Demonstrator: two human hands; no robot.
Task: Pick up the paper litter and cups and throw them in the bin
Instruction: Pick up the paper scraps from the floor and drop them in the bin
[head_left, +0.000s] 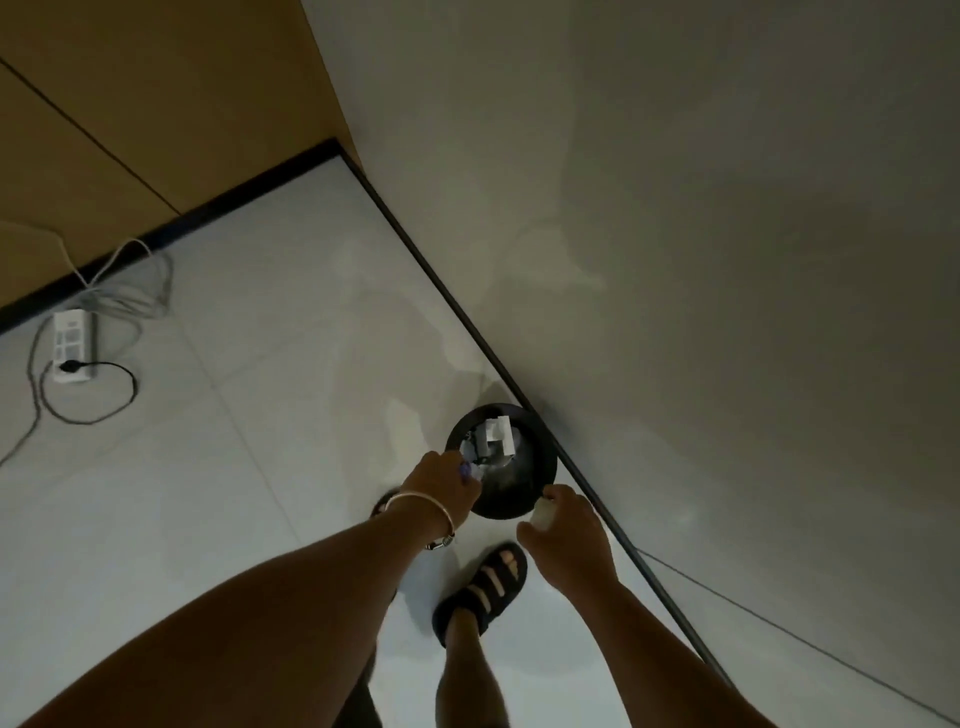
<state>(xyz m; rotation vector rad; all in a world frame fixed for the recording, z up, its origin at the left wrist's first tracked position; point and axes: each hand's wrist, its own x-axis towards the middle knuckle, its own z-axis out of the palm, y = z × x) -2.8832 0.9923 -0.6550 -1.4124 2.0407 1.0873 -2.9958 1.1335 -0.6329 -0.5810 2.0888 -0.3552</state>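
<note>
Black bin (514, 496) stands on the pale floor (260, 415), against the wall (727, 260), with white scraps (494, 434) already inside. The left hand (439, 480) hangs over the bin's near-left rim, fingers curled round crumpled paper (470, 472). The right hand (569, 525) grips a white cup (543, 514) just beside the right rim. A sandal (488, 582) stands below the bin.

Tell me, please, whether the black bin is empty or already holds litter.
Not empty: white paper litter lies inside the bin, visible through its open top. How full it is, I cannot tell.
</note>
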